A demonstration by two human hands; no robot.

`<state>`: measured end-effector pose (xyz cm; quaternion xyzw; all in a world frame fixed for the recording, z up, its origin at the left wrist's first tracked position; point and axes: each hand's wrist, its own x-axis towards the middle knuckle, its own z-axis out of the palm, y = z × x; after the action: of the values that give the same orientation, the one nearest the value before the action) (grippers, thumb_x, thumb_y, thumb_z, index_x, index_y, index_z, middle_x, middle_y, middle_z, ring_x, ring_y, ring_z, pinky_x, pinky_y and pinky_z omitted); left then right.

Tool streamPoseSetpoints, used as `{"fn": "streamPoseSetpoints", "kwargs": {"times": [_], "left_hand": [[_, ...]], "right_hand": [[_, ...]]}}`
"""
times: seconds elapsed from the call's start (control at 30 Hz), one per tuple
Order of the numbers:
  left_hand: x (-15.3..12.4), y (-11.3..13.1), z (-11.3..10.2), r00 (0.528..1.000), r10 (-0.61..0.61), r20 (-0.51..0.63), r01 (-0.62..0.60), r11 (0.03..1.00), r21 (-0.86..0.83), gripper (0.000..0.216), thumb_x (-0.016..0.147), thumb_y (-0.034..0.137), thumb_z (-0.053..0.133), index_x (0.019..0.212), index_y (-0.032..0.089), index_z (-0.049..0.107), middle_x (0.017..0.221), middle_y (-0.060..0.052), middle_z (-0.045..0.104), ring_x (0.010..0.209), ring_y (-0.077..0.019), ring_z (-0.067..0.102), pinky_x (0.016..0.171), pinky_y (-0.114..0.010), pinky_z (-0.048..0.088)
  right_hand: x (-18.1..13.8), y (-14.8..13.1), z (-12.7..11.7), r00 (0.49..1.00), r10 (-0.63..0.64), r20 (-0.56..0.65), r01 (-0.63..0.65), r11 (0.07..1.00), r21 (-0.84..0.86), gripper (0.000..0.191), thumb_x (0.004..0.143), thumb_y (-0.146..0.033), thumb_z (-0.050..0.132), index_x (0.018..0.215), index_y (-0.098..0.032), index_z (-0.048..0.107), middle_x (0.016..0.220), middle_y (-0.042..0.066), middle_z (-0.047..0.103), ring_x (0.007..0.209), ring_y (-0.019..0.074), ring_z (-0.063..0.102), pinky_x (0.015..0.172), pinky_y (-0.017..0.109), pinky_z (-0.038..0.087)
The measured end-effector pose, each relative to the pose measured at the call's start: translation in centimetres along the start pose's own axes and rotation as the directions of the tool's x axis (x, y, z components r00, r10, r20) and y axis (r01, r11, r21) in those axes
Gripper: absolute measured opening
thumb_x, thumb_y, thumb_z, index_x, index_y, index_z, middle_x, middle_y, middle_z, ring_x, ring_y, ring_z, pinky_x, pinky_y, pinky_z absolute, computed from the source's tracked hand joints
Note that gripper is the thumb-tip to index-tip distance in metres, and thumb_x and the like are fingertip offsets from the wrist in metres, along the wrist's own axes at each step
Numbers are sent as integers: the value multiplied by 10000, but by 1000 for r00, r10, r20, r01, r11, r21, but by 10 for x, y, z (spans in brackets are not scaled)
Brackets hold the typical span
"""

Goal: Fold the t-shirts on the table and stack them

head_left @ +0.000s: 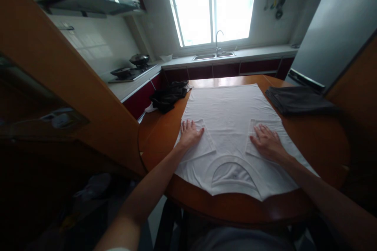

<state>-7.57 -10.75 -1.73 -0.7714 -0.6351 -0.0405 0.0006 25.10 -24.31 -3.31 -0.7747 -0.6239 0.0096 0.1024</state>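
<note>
A white T-shirt (pixel 226 121) lies spread face up on a round wooden table (pixel 212 208), its neckline towards me and its hem at the far side. Both sleeves are folded inward onto the body of the shirt. My left hand (pixel 191 134) rests flat on the left sleeve, fingers spread. On the right sleeve lies my right hand (pixel 266 141), also flat with its fingers apart. Neither hand grips any fabric.
Dark crumpled clothes (pixel 169 96) lie at the table's left edge. A folded dark grey garment (pixel 300 100) is at the right. Beyond stand a counter with a sink (pixel 213 55), a stove (pixel 135 72) and a fridge (pixel 332 27).
</note>
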Motion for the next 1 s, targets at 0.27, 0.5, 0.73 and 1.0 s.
{"fn": "streamPoseSetpoints", "kwargs": {"times": [0.27,0.5,0.73,1.0], "left_hand": [[0,3,-3,961,276,-17,-276,959,-59,740,1020,554,345,1604,106,271,1672,-148,235,1563,-283,165,1261,-483,150],[3,4,-2,945,319,80,-317,948,-30,781,1019,623,253,1623,128,223,1689,-129,159,1569,-277,130,1257,-483,150],[-2,8,-9,940,339,32,-338,941,-26,748,1028,595,287,1609,124,274,1681,-141,195,1566,-279,152,1257,-491,148],[-4,12,-9,929,362,79,-363,932,-1,782,1022,616,276,1613,103,250,1685,-152,164,1568,-276,139,1255,-495,152]], "right_hand": [[-1,-1,0,1000,-7,-21,7,1000,6,624,1032,-492,284,1504,-125,464,1624,173,360,1513,301,296,1211,556,234],[-1,-2,-3,1000,2,17,-2,999,33,637,1030,-493,282,1529,-123,425,1639,169,330,1529,300,257,1217,570,200],[0,-5,-8,999,12,35,-14,999,45,642,1033,-498,273,1538,-126,407,1652,170,299,1537,298,234,1219,568,190],[0,-5,-8,999,19,37,-21,999,50,636,1032,-489,289,1543,-127,401,1653,166,300,1535,294,240,1226,551,176]]}}
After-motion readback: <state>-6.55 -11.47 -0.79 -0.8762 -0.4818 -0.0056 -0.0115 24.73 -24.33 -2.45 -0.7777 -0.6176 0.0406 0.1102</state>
